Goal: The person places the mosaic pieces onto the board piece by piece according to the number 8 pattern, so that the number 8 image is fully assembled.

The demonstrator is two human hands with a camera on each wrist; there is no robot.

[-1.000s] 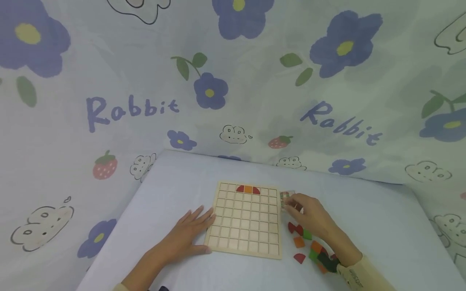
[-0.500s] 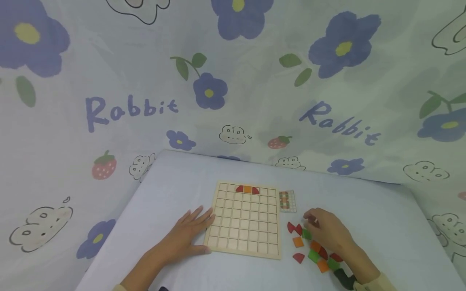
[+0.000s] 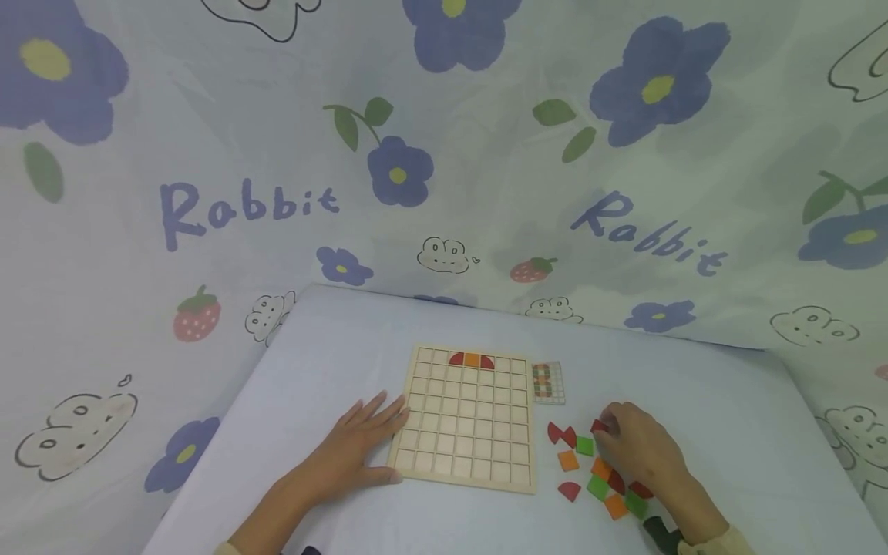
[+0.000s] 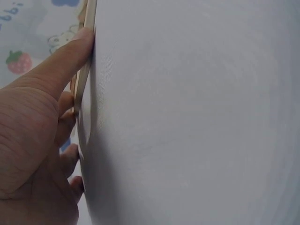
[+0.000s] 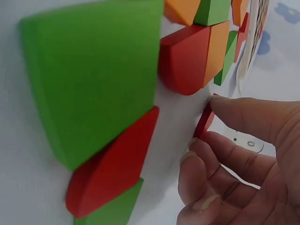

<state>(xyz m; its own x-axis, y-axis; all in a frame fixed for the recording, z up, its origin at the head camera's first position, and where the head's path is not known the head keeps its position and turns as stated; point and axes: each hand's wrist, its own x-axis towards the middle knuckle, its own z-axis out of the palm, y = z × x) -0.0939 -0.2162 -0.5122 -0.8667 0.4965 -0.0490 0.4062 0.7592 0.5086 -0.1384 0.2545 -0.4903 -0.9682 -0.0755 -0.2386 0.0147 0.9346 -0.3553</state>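
Between the thumb and fingertips of my right hand (image 3: pixel 641 449) is a red quarter-circle block (image 5: pixel 205 119), pinched close over the white table. Its red tip (image 3: pixel 598 425) shows beyond the fingers in the head view. My left hand (image 3: pixel 362 447) lies with fingers spread at the left edge of a wooden grid board (image 3: pixel 468 486); in the left wrist view the thumb (image 4: pixel 70 55) touches the board's side. In the board's far row, an orange square block (image 3: pixel 472 361) sits between two red quarter-circle blocks, the left one (image 3: pixel 456 360) mirroring the right one (image 3: pixel 487 362).
A small pattern card (image 3: pixel 548 389) lies against the board's right side. Loose blocks are scattered around the right hand, among them a green square (image 3: pixel 585 445), an orange square (image 3: pixel 568 460) and a red quarter circle (image 3: pixel 570 491). A printed curtain (image 3: pixel 499 177) rises behind the table.
My right hand has moved from over the pattern card back to the loose blocks, uncovering the card, and now pinches a red quarter-circle block. The left hand and board stay put.
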